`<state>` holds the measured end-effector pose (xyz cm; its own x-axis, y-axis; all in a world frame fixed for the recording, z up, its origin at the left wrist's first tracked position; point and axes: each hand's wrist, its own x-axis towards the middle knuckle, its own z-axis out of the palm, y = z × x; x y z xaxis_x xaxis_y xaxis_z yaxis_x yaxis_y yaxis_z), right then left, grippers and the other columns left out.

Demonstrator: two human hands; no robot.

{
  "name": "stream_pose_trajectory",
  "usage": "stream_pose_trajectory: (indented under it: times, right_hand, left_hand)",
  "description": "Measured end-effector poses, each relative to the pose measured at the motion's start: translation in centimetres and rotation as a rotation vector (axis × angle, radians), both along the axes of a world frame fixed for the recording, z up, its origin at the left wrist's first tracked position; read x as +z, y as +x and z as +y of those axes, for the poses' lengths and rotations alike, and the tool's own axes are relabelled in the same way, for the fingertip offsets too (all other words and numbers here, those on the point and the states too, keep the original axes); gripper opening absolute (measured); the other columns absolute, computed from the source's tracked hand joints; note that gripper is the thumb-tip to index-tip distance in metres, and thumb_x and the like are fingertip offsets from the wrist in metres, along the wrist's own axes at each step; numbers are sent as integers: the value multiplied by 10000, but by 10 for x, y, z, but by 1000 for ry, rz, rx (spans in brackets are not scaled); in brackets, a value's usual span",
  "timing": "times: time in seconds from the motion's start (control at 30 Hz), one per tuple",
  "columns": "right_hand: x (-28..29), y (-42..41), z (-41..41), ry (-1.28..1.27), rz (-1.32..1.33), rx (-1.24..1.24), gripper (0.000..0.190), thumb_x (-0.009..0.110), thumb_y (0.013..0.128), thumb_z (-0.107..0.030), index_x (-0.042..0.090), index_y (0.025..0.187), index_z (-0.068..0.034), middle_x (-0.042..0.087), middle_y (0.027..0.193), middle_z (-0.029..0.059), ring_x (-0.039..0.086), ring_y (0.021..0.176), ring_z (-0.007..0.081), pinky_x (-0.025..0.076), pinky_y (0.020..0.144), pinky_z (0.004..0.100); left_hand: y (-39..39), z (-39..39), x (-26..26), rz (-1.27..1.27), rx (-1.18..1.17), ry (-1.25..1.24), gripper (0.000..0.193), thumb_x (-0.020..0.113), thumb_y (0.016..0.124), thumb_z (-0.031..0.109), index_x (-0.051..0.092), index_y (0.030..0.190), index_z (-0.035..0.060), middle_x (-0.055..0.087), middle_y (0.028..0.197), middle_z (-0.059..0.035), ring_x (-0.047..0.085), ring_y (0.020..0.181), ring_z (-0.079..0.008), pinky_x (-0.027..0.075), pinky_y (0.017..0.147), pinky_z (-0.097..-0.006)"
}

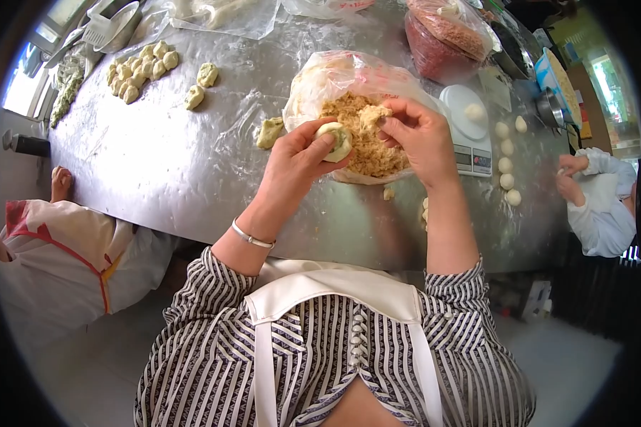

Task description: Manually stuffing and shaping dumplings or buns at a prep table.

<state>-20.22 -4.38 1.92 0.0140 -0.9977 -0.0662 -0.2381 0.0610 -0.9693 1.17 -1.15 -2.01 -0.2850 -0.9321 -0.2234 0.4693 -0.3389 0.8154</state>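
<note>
My left hand [305, 149] holds a flattened piece of pale green dough [341, 141], its thumb pressed into the hollow. Beside it, my right hand [414, 133] pinches a lump of crumbly yellow-brown filling [372, 116] above the opened plastic bag [312, 80]. More loose filling [376, 163] lies in that bag below both hands. A folded piece of green dough [269, 133] rests on the metal table just left of the bag. Farther left are two green dough pieces [207, 74] and a cluster of small dough lumps [139, 72].
A digital scale [467, 117] carries a dough ball, with a line of white dough balls [506, 164] to its right. A bag of reddish filling [443, 48] stands behind. Two people are at the metal table's [181, 197] edges, one left [61, 181], one right [571, 179].
</note>
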Motion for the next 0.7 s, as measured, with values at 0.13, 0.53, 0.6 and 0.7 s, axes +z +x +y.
stream_pose_trajectory:
  times: [0.13, 0.53, 0.6, 0.7]
  right_hand:
    - [-3, 10, 13, -95, -39, 91, 144, 731, 884, 12, 739, 1028, -1, 715, 904, 3, 652, 767, 80, 556, 702, 253]
    - [20, 30, 44, -483, 464, 170, 282, 666, 850, 32, 728, 1120, -24, 750, 975, 120, 739, 828, 238, 585, 711, 342]
    - [17, 19, 46, -249, 136, 65, 410, 726, 835, -59, 686, 1242, -39, 741, 1141, 130, 725, 1028, 263, 596, 876, 385]
    - [17, 8, 44, -375, 276, 212, 657, 833, 775, -209, 607, 1377, -74, 631, 1379, 133, 596, 1295, 290, 500, 1087, 453]
  left_hand:
    - [-8, -3, 8, 137, -53, 19, 472, 563, 1071, 207, 473, 1440, -74, 637, 1263, -153, 670, 1136, -229, 584, 992, -355]
    - [0, 2, 12, 98, -21, -27, 405, 630, 1019, 117, 538, 1383, -33, 680, 1217, -145, 700, 1101, -275, 597, 982, -411]
    - [6, 1, 16, 155, -46, 6, 408, 615, 1024, 115, 526, 1393, -31, 671, 1240, -159, 692, 1122, -304, 592, 987, -430]
    - [13, 3, 30, 280, -139, 71, 389, 593, 1031, 112, 519, 1386, -31, 656, 1260, -159, 684, 1132, -298, 588, 987, -431]
